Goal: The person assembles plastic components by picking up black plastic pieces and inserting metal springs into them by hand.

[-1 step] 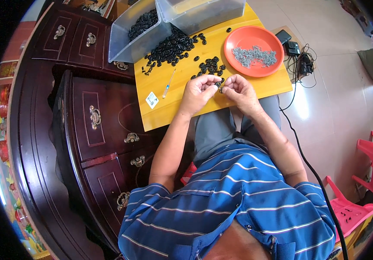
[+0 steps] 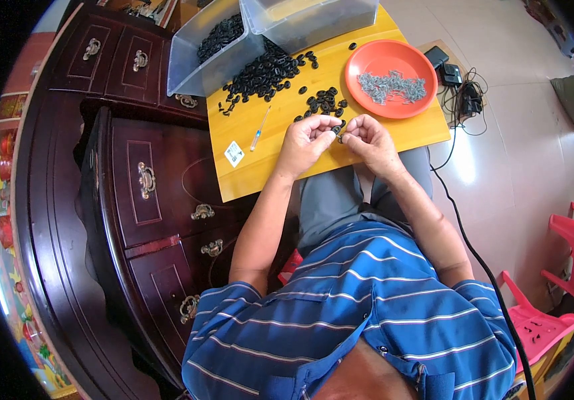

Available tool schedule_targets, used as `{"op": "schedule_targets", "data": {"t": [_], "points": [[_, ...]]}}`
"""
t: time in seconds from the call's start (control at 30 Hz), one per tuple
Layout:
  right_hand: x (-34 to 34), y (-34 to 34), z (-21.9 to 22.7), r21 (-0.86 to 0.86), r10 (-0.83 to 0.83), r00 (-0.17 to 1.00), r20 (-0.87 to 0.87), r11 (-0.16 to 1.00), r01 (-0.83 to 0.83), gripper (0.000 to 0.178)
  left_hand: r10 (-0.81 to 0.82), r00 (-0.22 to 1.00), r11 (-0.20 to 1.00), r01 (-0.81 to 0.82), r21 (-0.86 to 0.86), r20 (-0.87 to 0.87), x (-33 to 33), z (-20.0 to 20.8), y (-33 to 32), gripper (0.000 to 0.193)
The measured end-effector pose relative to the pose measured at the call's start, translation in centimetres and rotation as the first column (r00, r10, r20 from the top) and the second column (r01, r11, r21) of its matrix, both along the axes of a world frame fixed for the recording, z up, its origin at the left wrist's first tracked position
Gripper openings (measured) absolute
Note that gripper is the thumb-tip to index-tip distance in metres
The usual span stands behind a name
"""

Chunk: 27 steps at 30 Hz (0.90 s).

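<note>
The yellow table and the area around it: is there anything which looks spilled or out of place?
Perhaps two things. Black oval pieces lie heaped loose beside the left clear bin on the yellow table, as if spilled, though perhaps deliberately. Small dark bits lie scattered on the pink seat at lower right, away from the heap.

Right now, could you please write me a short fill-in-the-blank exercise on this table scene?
The left hand pinches a small part coloured ____.
The plate with grey pieces lies on the ____ (left or right) side of the table.
The striped shirt is mainly ____.

Missing words: black; right; blue.
</note>
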State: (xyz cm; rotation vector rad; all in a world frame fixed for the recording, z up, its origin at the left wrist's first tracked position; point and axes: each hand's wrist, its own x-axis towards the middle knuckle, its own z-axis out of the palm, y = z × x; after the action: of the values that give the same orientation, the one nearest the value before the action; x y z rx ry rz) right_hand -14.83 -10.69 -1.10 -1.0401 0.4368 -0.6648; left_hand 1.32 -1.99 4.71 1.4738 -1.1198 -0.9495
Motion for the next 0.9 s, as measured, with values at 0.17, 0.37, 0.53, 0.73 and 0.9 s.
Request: {"op": "schedule_targets", "data": {"t": [0.17, 0.37, 0.53, 0.73, 0.9], "points": [[0.0, 0.0, 0.2, -0.012, -0.008, 1.0, -0.014, 1.0, 0.008, 0.013, -0.034, 0.999, 0.999, 0.034, 0.002, 0.027, 0.2, -0.3, 0.0, 0.023], [0.0, -0.1, 0.1, -0.013, -0.01, 1.0, -0.013, 1.0, 0.009, 0.012, -0.059, 0.997, 0.998, 0.058, 0.009, 0.054, 0.1, -0.9, 0.2, 0.023], [-0.1, -0.2, 0.0, 0.015, -0.015, 1.0, -0.009, 1.0, 0.016, 0.014, -0.048, 0.997, 0.998, 0.046, 0.03, 0.065, -0.1, -1.0, 0.2, 0.024], [0.0, -0.2, 0.1, 0.058, -0.032, 0.999, 0.01, 0.998, 0.031, 0.013, -0.047, 0.997, 0.999, 0.047, 0.007, 0.066, -0.1, -1.2, 0.0, 0.024], [-0.2, -0.3, -0.2, 0.078, -0.014, 0.999, 0.032, 0.997, 0.012, 0.014, -0.056, 0.995, 0.998, 0.054, 0.034, 0.08, -0.2, -0.6, 0.0, 0.024]]}}
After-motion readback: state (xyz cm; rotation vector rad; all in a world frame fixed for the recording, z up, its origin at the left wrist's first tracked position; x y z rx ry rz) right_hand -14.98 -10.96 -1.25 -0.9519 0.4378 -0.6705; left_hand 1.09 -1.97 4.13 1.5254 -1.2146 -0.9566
